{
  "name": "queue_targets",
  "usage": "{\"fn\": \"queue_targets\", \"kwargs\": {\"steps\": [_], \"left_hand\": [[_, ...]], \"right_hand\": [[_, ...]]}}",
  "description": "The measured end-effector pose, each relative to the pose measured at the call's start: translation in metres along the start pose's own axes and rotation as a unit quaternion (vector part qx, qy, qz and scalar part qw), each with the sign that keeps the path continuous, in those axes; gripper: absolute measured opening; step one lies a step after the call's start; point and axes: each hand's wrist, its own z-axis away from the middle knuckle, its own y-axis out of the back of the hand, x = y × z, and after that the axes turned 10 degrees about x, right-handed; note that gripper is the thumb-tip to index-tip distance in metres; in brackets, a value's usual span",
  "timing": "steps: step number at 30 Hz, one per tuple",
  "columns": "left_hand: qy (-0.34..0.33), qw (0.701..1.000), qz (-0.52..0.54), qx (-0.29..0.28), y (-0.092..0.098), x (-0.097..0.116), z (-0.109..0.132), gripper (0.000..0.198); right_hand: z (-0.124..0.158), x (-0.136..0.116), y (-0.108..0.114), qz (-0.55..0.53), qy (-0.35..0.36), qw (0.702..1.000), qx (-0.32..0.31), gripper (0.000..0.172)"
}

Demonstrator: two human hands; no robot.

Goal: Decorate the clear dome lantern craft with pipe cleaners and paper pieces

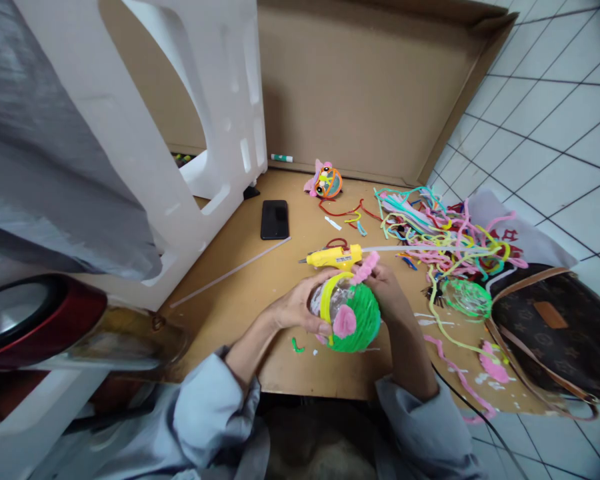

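Currently, left hand (297, 305) gripping green-wrapped clear ball (359, 327) above brown tabletop (330, 377), near its front edge; right hand (386, 288) reaching around far side by pink fuzzy coil (365, 269), fingertips hidden, cannot tell whether pinching. Yellow glue gun (333, 257) lying just beyond hands, getting in way, pale glue stick (420, 249) jutting toward pipe-cleaner heap (420, 223). Brown monogrammed handbag (557, 340) crowding right side, beside second green-wrapped ball (466, 298). White plastic frame (230, 73) walling off left; black smartphone (275, 220), orange-and-pink ornament (330, 181) lying farther back.
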Motion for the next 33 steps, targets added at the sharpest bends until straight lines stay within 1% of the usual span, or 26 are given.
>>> {"fn": "queue_targets", "kwargs": {"steps": [4, 8, 10, 12, 14, 17, 19, 20, 22, 25, 28, 30, 32, 33], "left_hand": [[0.009, 1.0, 0.027, 0.0, -0.001, -0.001, 0.0, 0.097], [0.026, 0.997, 0.071, 0.028, -0.003, 0.0, 0.002, 0.106], [0.033, 0.993, 0.097, 0.055, -0.003, 0.0, 0.002, 0.101], [0.032, 0.986, 0.127, 0.101, -0.001, 0.001, 0.0, 0.089], [0.017, 0.972, 0.167, 0.165, 0.003, 0.002, -0.004, 0.079], [-0.031, 0.934, 0.231, 0.27, 0.009, 0.002, -0.012, 0.072], [-0.055, 0.91, 0.254, 0.324, 0.013, 0.001, -0.018, 0.067], [-0.063, 0.9, 0.26, 0.345, 0.015, 0.001, -0.02, 0.065], [-0.068, 0.884, 0.269, 0.375, 0.017, 0.0, -0.023, 0.06], [-0.07, 0.87, 0.277, 0.403, 0.019, 0.0, -0.026, 0.05], [-0.062, 0.861, 0.289, 0.415, 0.019, 0.0, -0.026, 0.043], [-0.056, 0.855, 0.296, 0.423, 0.02, 0.0, -0.027, 0.041], [-0.055, 0.849, 0.303, 0.43, 0.021, 0.0, -0.027, 0.04], [-0.056, 0.847, 0.305, 0.431, 0.021, 0.0, -0.027, 0.04]], "right_hand": [[-0.005, 0.001, 0.001, -0.012, 0.018, 1.0, 0.016, 0.033], [-0.016, 0.0, 0.01, 0.014, 0.064, 0.994, 0.092, 0.039], [-0.022, -0.002, 0.015, 0.021, 0.079, 0.988, 0.133, 0.043], [-0.028, -0.008, 0.018, 0.023, 0.101, 0.981, 0.162, 0.043], [-0.032, -0.015, 0.018, 0.021, 0.125, 0.977, 0.172, 0.043], [-0.037, -0.025, 0.016, 0.023, 0.15, 0.973, 0.175, 0.049], [-0.037, -0.027, 0.014, 0.026, 0.169, 0.966, 0.192, 0.057], [-0.037, -0.026, 0.013, 0.03, 0.177, 0.962, 0.204, 0.059], [-0.034, -0.021, 0.012, 0.049, 0.189, 0.954, 0.228, 0.057], [-0.028, -0.014, 0.009, 0.106, 0.199, 0.941, 0.251, 0.046], [-0.019, -0.011, 0.004, 0.15, 0.209, 0.932, 0.255, 0.036], [-0.014, -0.01, -0.002, 0.148, 0.205, 0.941, 0.227, 0.033], [-0.011, -0.009, -0.007, 0.135, 0.2, 0.952, 0.188, 0.033], [-0.01, -0.008, -0.01, 0.135, 0.199, 0.954, 0.178, 0.034]]}}
